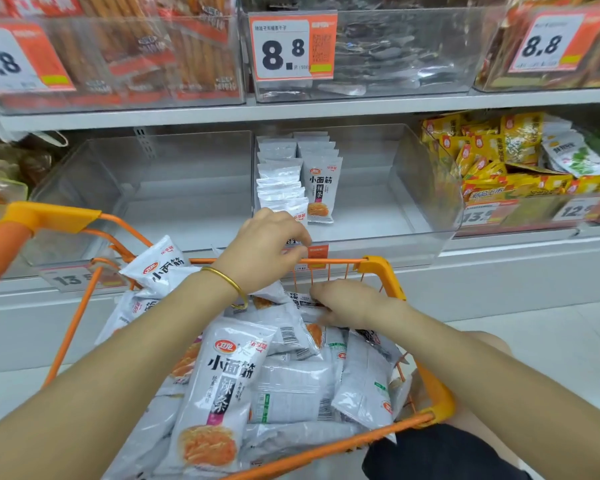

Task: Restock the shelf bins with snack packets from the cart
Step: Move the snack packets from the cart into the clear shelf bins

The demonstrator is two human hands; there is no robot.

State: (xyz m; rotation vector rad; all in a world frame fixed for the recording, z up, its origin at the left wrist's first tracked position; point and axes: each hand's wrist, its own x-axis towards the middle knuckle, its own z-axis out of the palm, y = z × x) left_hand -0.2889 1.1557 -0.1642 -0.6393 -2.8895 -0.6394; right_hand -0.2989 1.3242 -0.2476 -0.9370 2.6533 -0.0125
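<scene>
**Hand and Stock Positions at the Shelf Bin**

My left hand [267, 251], with a thin gold bangle [227, 277] on the wrist, hangs over the near lip of the clear rigid plastic bin [426, 188]. Its fingers are curled downward in front of the orange price tag [317, 252]. I cannot tell whether they hold anything.

My right hand [347, 303] is low inside the cart [378, 268], an orange wire basket with moulded plastic corners. Blur softens the fingertips, but the thumb above and the fingers below appear to pinch the edge of one packet.

The snack packets [219, 386] are flat, glossy white pillow pouches with black characters and an orange food picture. They lie heaped loosely in the cart. More of them stand upright in two rows [321, 188] at the left side of the bin, running from near to far. The bin to the right holds yellow packets [482, 157].
</scene>
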